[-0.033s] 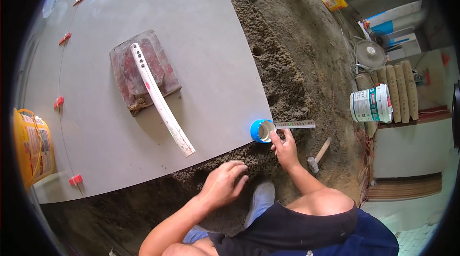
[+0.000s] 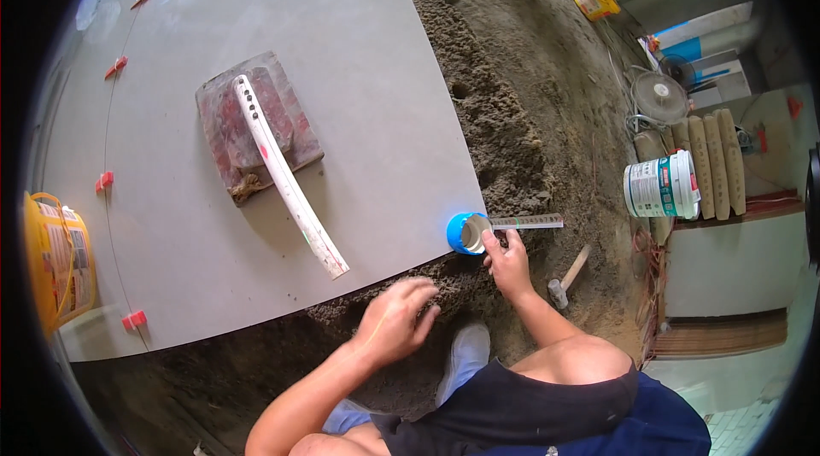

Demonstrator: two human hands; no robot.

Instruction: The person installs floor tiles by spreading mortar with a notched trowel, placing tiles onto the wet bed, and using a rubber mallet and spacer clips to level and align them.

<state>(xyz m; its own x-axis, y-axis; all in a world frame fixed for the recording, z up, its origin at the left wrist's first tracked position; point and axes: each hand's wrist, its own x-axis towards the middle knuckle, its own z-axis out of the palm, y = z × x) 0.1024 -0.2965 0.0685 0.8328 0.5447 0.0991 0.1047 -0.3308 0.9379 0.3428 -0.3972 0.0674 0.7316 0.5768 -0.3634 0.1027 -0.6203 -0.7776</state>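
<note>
At the near right corner of the large grey tile [image 2: 376, 114], my right hand [image 2: 507, 268] pinches the rim of a short blue ring-shaped piece [image 2: 455, 234], open and pale inside. A narrow strip with a row of dark marks [image 2: 534, 222] sticks out to the right just beyond my fingers; whether it joins the blue piece cannot be made out. My left hand [image 2: 395, 319] hovers by the tile's near edge, holding nothing, its fingers apart and slightly blurred. Farther left, a long white bar with black dots [image 2: 290, 183] lies across a stained reddish block [image 2: 218, 127] on the tile.
Rough mortar [image 2: 504, 131] borders the tile's right edge. A hammer [image 2: 559, 289] lies right of my right hand. Red clips [image 2: 104, 181] line a joint at left, near a yellow bucket [image 2: 73, 264]. A white bucket [image 2: 658, 185] and a fan [image 2: 659, 96] stand at right.
My left hand has shifted very slightly left, its fingers moving a little. My right hand and the blue piece stay in place.
</note>
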